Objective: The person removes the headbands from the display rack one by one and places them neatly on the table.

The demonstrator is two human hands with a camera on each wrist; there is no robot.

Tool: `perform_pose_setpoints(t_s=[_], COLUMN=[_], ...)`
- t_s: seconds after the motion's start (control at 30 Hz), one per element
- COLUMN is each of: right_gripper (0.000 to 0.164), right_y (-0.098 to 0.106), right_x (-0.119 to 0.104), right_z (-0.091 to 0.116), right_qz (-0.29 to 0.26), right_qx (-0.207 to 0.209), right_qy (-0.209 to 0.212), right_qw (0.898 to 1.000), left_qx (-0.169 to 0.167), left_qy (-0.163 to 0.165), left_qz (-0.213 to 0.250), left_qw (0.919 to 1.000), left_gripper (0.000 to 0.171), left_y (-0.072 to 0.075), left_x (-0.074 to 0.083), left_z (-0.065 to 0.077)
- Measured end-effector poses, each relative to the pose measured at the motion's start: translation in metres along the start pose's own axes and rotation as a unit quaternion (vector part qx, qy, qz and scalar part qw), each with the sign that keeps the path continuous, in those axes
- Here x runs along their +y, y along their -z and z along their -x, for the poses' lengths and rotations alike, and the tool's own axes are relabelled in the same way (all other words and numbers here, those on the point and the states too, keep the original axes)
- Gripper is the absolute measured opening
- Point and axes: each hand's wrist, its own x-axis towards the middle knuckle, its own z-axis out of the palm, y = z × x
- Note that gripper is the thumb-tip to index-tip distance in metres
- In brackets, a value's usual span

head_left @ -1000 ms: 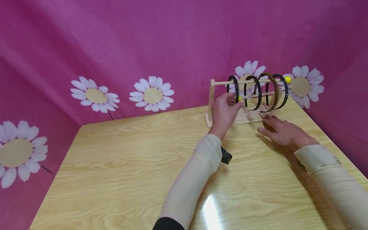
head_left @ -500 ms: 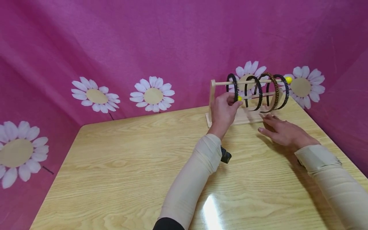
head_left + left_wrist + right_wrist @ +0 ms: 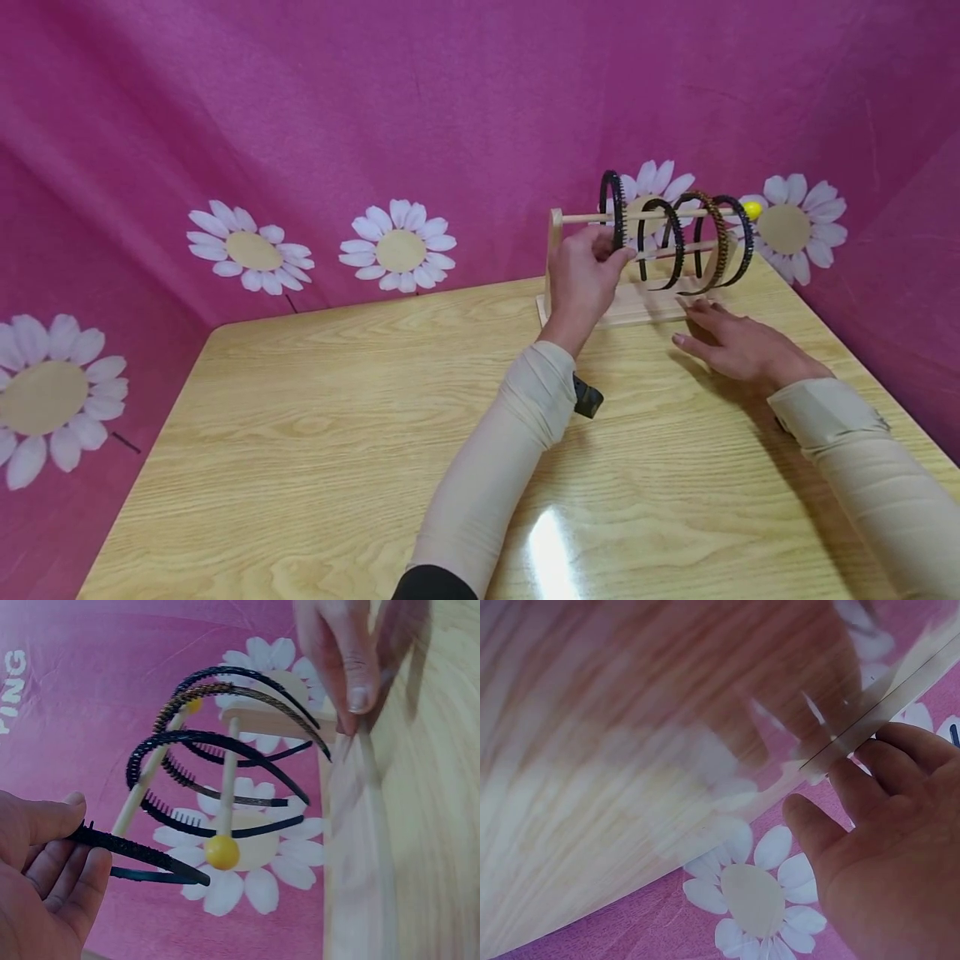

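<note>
Left hand raised, pinching black headband; right hand low, fingers extended

The head view looks forward and down over the surface; the left wrist view, turned sideways, faces the rack closely, which both share; the right wrist view, tilted, sits close to the surface.

A pink cloth printed with white daisies rises beyond the grip and to both sides. Below the grip spreads a wood-grain table, its top catching a white glare nearer the camera.
</note>
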Motion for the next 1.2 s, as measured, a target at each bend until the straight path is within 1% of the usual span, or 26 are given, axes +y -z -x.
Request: perform_pose_setpoints(t_s=[0.1,0.23,0.33,0.5,0.7,0.8,0.93,1.07,1.2], right_gripper=[0.082,0.083,0.083,0.082,0.083,0.081,0.080,0.081,0.081], right_y=[0.000,0.000,0.000,0.000,-0.001,-0.001,-0.001,-0.001,-0.001], right_x=[0.000,0.000,0.001,0.001,0.000,0.000,0.000,-0.001,-0.002], right_z=[0.000,0.000,-0.001,-0.002,-0.002,-0.002,-0.001,0.000,0.000], right_qz=[0.000,0.000,0.002,0.004,0.009,0.012,0.011,0.011,0.010], right_qx=[-0.001,-0.005,-0.004,-0.001,0.001,0.005,0.006,0.007,0.009], right_qy=[0.001,0.001,0.001,0.000,0.005,0.010,0.015,0.014,0.012], right_qw=[1.000,1.000,1.000,1.000,1.000,1.000,1.000,1.000,1.000], left_qx=[0.008,0.015,0.022,0.047,0.054,0.058,0.064,0.067,0.061], left_qy=[-0.011,-0.016,-0.017,-0.039,-0.032,-0.024,-0.005,0.005,0.013], left_qz=[0.017,0.038,0.037,0.048,0.099,0.128,0.160,0.210,0.255], left_qw=[0.9998,0.9990,0.9989,0.9970,0.9931,0.9898,0.9849,0.9753,0.9650], left_gripper=[0.019,0.019,0.018,0.019,0.018,0.019,0.020,0.018,0.016], left_y=[0.004,0.008,0.012,0.018,0.026,0.030,0.035,0.042,0.049], left_x=[0.003,0.007,0.010,0.016,0.020,0.020,0.020,0.020,0.018], left_z=[-0.003,-0.006,-0.007,-0.011,-0.015,-0.015,-0.014,-0.015,-0.015])
